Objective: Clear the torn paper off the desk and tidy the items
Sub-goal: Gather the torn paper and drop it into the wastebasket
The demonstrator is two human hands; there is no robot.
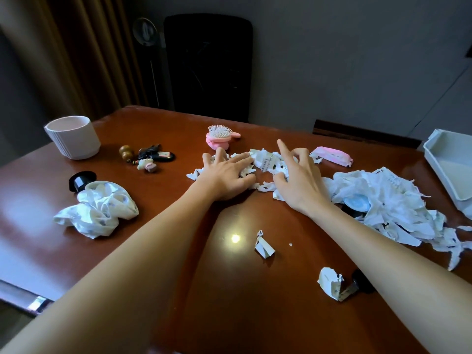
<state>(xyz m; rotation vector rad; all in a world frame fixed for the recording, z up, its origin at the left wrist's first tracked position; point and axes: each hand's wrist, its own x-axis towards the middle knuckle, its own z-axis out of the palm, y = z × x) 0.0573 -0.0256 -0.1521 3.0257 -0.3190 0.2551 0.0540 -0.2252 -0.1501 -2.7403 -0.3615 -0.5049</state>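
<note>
Torn white paper scraps [267, 160] lie in a small heap at the middle of the brown desk [224, 290]. My left hand [227, 175] rests flat on the heap's left side, fingers spread. My right hand [298, 177] is on its right side, fingers curled onto scraps and the index finger raised. A larger pile of torn paper [390, 210] spreads at the right, partly covering a round blue-lidded container [357, 203]. Two loose scraps [264, 245] [332, 283] lie nearer to me.
A pink hairbrush [221, 137], a pink packet [333, 155], a keychain cluster [149, 157], a white cup [74, 136], a white scrunchie [98, 209] beside a black cap [81, 180], and a white tray [452, 167] at the right edge. A black chair [208, 65] stands behind the desk.
</note>
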